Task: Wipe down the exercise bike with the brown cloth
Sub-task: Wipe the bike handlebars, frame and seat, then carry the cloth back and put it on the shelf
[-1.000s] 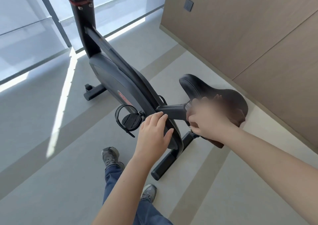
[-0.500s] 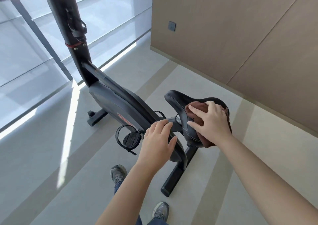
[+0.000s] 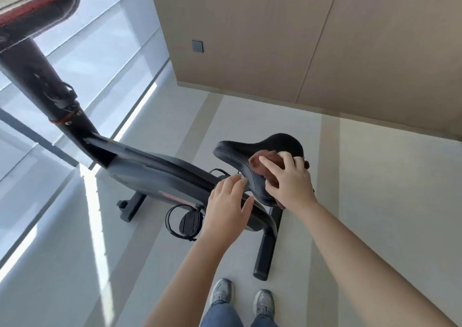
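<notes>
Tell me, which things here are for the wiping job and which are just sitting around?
For the job: black exercise bike with its black padded saddle; crumpled brown cloth, pressed on the saddle by the right hand; left hand resting on the bike's frame.
Just around: small grey square wall plate; tan wood-panel wall; grey sneakers on the pale floor.
</notes>
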`<state>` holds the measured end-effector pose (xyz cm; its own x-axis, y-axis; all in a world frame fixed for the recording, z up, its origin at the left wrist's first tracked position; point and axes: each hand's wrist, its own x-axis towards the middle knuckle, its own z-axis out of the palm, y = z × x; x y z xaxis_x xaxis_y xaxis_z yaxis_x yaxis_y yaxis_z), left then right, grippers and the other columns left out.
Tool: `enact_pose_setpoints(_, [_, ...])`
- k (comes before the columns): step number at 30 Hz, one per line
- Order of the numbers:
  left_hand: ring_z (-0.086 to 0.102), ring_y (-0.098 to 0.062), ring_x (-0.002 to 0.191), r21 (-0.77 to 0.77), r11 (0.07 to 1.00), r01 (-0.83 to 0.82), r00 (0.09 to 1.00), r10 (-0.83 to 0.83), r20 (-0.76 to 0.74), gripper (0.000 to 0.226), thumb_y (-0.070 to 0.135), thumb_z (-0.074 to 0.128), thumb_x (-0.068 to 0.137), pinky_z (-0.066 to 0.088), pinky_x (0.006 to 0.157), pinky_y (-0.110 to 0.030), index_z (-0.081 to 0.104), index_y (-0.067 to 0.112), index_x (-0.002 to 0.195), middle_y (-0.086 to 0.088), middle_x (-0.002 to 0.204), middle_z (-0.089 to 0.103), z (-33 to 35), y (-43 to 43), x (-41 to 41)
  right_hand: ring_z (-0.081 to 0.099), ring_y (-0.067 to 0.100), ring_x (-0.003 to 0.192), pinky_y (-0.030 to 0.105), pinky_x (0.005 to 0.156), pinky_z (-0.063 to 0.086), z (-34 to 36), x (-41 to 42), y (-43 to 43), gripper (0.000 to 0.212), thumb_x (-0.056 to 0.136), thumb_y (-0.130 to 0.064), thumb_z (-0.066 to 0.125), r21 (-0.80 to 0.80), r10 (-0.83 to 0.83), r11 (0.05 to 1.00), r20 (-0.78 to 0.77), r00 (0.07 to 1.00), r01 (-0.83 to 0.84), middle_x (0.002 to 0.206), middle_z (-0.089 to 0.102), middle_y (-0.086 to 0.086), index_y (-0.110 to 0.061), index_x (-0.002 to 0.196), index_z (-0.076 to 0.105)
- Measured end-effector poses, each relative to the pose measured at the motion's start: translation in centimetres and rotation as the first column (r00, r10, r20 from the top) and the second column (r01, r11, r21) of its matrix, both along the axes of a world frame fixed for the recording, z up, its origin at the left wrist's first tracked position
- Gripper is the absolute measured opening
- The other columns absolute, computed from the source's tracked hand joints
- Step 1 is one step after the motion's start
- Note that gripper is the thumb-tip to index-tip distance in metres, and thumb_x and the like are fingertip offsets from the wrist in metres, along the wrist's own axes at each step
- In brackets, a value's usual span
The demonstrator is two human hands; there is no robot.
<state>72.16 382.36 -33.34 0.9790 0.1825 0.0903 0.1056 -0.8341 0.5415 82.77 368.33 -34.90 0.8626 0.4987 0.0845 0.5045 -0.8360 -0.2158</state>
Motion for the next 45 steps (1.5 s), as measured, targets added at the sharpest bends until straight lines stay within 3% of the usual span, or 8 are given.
enact_pose_setpoints(6, [0.037, -0.024, 0.126, 0.065, 0.987, 0.147, 0.988, -0.149, 0.034, 0.041, 0.027, 0.052, 0.09, 0.032, 0.102, -0.041, 0.047, 0.011, 0.128, -0.006, 0.136, 0.045, 1.3, 0.1, 1.4, 0.044, 0.031, 0.101, 0.039, 0.072, 0.049, 0.8, -2.0, -0.5, 0.056, 0.078, -0.025, 0.062, 0.142, -0.219, 0.963, -0.092, 0.971, 0.231, 0.121, 0.045, 0.01, -0.033, 0.131, 0.047])
enact_pose_setpoints(13, [0.058, -0.033, 0.106, 0.185, 0.916, 0.356, 0.904, -0.388, 0.179, 0.04, 0.014, 0.072, 0.075, 0.048, 0.083, -0.047, 0.06, 0.002, 0.111, -0.015, 0.116, 0.062, 3.0, -2.8, 2.7, 0.045, 0.024, 0.103, 0.032, 0.074, 0.048, 3.6, -6.4, -4.5, 0.058, 0.078, -0.027, 0.065, 0.313, -0.495, 0.807, -0.105, 0.863, 0.501, 0.114, 0.045, 0.003, -0.034, 0.132, 0.045])
enact_pose_setpoints(16, [0.059, -0.034, 0.105, 0.189, 0.865, 0.465, 0.842, -0.498, 0.207, 0.038, 0.013, 0.072, 0.074, 0.048, 0.084, -0.047, 0.06, 0.002, 0.109, -0.015, 0.114, 0.063, 3.5, -5.6, 2.9, 0.048, 0.026, 0.1, 0.035, 0.074, 0.05, 4.7, -9.0, -7.1, 0.058, 0.075, -0.026, 0.067, 0.35, -0.605, 0.724, -0.093, 0.791, 0.594, 0.11, 0.047, 0.005, -0.033, 0.13, 0.048])
enact_pose_setpoints(21, [0.059, -0.034, 0.103, 0.204, 0.728, 0.654, 0.691, -0.685, 0.231, 0.037, 0.011, 0.071, 0.073, 0.047, 0.085, -0.045, 0.06, 0.002, 0.107, -0.016, 0.113, 0.063, 4.1, -12.1, 2.0, 0.048, 0.027, 0.098, 0.033, 0.07, 0.047, 5.8, -14.0, -12.8, 0.061, 0.072, -0.026, 0.069, 0.33, -0.783, 0.566, -0.072, 0.618, 0.755, 0.113, 0.047, 0.003, -0.036, 0.129, 0.048])
enact_pose_setpoints(30, [0.059, -0.035, 0.103, 0.271, 0.378, 0.885, 0.322, -0.918, 0.23, 0.037, 0.014, 0.07, 0.074, 0.049, 0.084, -0.048, 0.061, 0.001, 0.107, -0.017, 0.112, 0.063, 4.5, -28.8, -3.6, 0.049, 0.026, 0.097, 0.031, 0.069, 0.045, 6.7, -25.4, -26.2, 0.061, 0.072, -0.022, 0.07, 0.393, -0.974, 0.152, -0.096, 0.205, 0.907, 0.109, 0.048, 0.003, -0.034, 0.128, 0.05])
enact_pose_setpoints(37, [0.06, -0.035, 0.103, 0.307, 0.181, 0.934, 0.107, -0.964, 0.242, 0.038, 0.016, 0.072, 0.072, 0.049, 0.083, -0.049, 0.063, 0.001, 0.105, -0.018, 0.111, 0.064, 6.2, -44.2, -10.6, 0.048, 0.027, 0.096, 0.034, 0.069, 0.048, 8.6, -34.2, -37.9, 0.061, 0.072, -0.023, 0.069, 0.401, -0.997, -0.054, -0.07, -0.028, 0.914, 0.111, 0.048, 0.004, -0.035, 0.129, 0.049])
enact_pose_setpoints(45, [0.059, -0.035, 0.104, 0.325, 0.041, 0.945, -0.05, -0.963, 0.266, 0.038, 0.016, 0.073, 0.072, 0.049, 0.085, -0.05, 0.063, 0.002, 0.106, -0.017, 0.111, 0.064, 7.3, -58.6, -17.2, 0.049, 0.028, 0.096, 0.033, 0.069, 0.047, 9.7, -42.6, -50.0, 0.061, 0.071, -0.021, 0.07, 0.416, -0.966, -0.25, -0.046, -0.255, 0.874, 0.11, 0.049, 0.007, -0.032, 0.128, 0.051])
